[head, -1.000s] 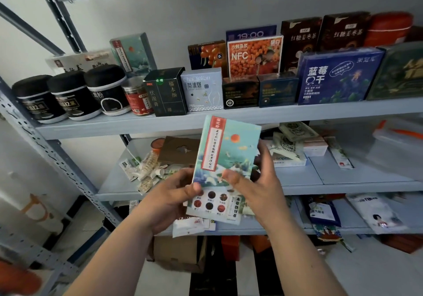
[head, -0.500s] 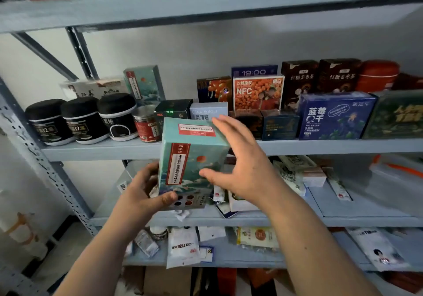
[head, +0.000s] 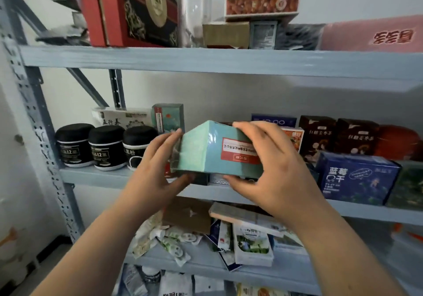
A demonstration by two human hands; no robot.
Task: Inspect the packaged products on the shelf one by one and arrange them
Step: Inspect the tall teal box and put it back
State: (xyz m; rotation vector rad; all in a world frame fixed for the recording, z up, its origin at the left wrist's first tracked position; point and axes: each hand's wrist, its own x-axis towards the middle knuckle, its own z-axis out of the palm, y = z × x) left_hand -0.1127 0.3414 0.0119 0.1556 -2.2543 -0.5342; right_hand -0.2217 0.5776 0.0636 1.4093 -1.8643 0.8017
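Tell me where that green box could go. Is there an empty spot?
The middle grey metal shelf is packed: round black jars on the left, a blue cardboard box on the right, leaving only a thin front strip. The lower shelf shows a small bare patch between loose sachets and white packets. Above the jars is open air.

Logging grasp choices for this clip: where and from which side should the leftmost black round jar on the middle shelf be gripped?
Probably round its domed lid, from the front and left: the black round jar stands upright at the row's end, its left side free, while a second black jar crowds its right.
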